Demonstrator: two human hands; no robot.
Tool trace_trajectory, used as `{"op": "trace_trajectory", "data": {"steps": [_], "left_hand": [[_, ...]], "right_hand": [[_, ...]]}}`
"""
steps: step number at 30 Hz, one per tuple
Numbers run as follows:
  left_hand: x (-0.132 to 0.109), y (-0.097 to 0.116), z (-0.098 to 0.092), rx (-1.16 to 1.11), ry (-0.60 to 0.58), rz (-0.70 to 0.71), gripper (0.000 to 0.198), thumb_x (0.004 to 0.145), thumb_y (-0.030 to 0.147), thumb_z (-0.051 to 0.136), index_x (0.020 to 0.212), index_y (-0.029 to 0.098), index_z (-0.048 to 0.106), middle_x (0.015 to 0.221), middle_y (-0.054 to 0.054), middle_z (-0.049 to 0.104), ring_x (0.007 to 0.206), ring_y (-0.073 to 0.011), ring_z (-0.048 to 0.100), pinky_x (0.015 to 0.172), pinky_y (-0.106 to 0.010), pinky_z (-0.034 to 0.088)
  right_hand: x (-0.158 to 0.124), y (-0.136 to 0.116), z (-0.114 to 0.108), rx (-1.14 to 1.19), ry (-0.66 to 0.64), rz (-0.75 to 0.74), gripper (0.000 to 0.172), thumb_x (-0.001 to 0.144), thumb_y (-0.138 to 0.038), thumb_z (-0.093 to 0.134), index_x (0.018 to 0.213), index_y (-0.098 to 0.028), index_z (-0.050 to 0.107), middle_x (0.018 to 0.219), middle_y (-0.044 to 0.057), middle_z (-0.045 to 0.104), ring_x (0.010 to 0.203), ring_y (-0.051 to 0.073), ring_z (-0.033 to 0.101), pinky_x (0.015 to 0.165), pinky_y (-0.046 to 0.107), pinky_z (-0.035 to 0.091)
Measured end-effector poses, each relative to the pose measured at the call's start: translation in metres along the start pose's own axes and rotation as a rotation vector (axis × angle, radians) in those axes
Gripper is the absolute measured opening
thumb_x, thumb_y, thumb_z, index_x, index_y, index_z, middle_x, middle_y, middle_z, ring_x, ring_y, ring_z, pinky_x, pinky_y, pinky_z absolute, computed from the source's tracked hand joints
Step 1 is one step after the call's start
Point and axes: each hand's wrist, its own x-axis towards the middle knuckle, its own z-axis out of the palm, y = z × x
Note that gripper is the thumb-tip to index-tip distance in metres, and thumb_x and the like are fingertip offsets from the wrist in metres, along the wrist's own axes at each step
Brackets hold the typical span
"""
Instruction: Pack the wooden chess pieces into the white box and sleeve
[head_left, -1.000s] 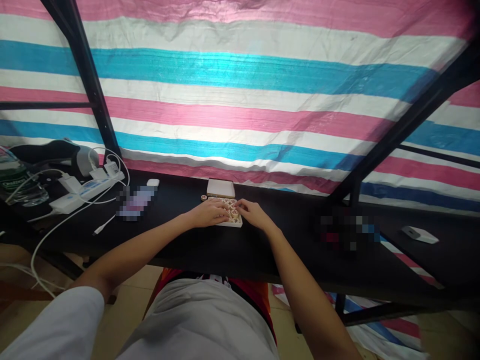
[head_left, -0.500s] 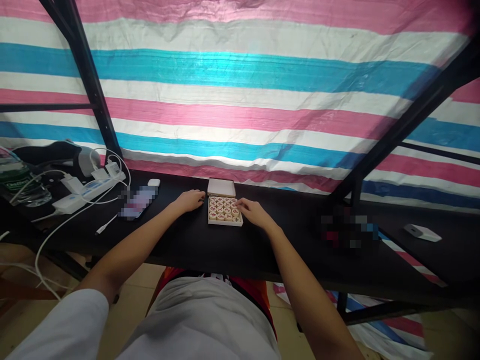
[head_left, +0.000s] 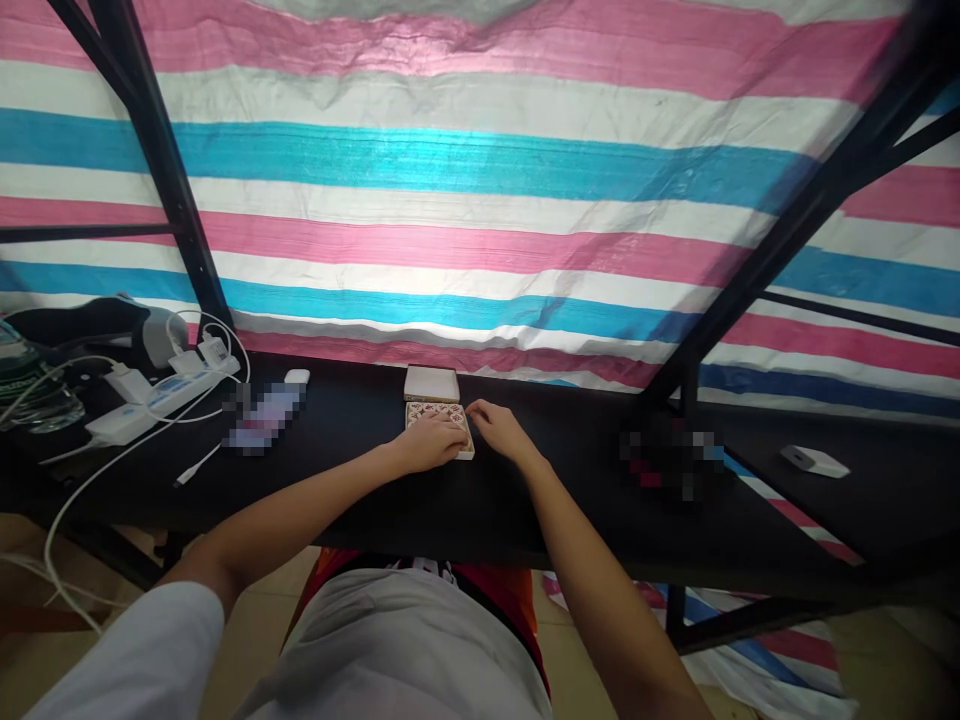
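Observation:
A shallow pale box (head_left: 466,452) of round Chinese chess pieces (head_left: 424,409) lies on the black table (head_left: 465,500), straight ahead of me. Its lid (head_left: 431,383) lies flat just behind it. My left hand (head_left: 430,440) lies over the pieces with its fingers curled down, covering most of the box. What the fingers hold is hidden. My right hand (head_left: 497,430) rests at the box's right edge, bent fingertips pressed against its side.
A white power strip (head_left: 154,398) with plugs and cables sits at the far left beside a water bottle (head_left: 30,395) and a dark bag (head_left: 75,320). Also on the table are a blurred object (head_left: 262,417), a small white case (head_left: 297,376) and a white device (head_left: 814,461). Black frame posts (head_left: 169,190) rise before a striped tarp.
My left hand went left of the box to where a loose piece lay, then came back over the pieces. That loose piece is no longer seen. My right hand stayed at the box's edge.

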Motion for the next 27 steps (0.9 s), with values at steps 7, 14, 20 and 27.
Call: {"op": "trace_trajectory", "data": {"steps": [7,14,20,27], "left_hand": [[-0.014,-0.025,-0.012,-0.139,0.119,-0.019,0.023,0.089,0.030,0.049,0.098,0.020,0.067,0.100,-0.005,0.065,0.096,-0.0167,0.057,0.090,-0.026,0.040],[-0.021,-0.070,-0.020,-0.020,0.150,-0.451,0.024,0.086,0.028,0.047,0.096,0.021,0.067,0.095,-0.005,0.063,0.093,-0.0194,0.057,0.080,-0.027,0.044],[-0.025,-0.080,-0.015,-0.063,0.176,-0.534,0.023,0.084,0.028,0.047,0.095,0.022,0.067,0.092,-0.005,0.063,0.085,-0.0190,0.060,0.073,-0.026,0.045],[-0.021,-0.091,-0.002,-0.384,0.160,-0.623,0.048,0.082,0.035,0.054,0.124,0.012,0.054,0.113,-0.012,0.063,0.097,-0.0235,0.060,0.085,-0.031,0.045]], "right_hand": [[0.026,0.026,0.009,0.003,-0.071,0.101,0.028,0.085,-0.017,0.044,0.108,-0.019,0.059,0.087,0.003,0.063,0.077,0.014,0.058,0.079,0.027,0.043],[0.048,0.039,0.021,-0.198,-0.107,-0.120,0.037,0.085,-0.012,0.041,0.118,-0.016,0.057,0.110,0.011,0.061,0.101,0.019,0.055,0.094,0.032,0.037],[0.033,0.045,0.011,-0.061,-0.037,0.018,0.032,0.090,-0.024,0.033,0.092,-0.019,0.065,0.098,0.006,0.067,0.093,0.018,0.059,0.088,0.031,0.041],[0.036,0.052,0.021,0.287,0.175,0.144,0.026,0.072,-0.030,0.058,0.096,-0.020,0.058,0.090,0.004,0.067,0.081,0.017,0.063,0.080,0.034,0.048]]}}
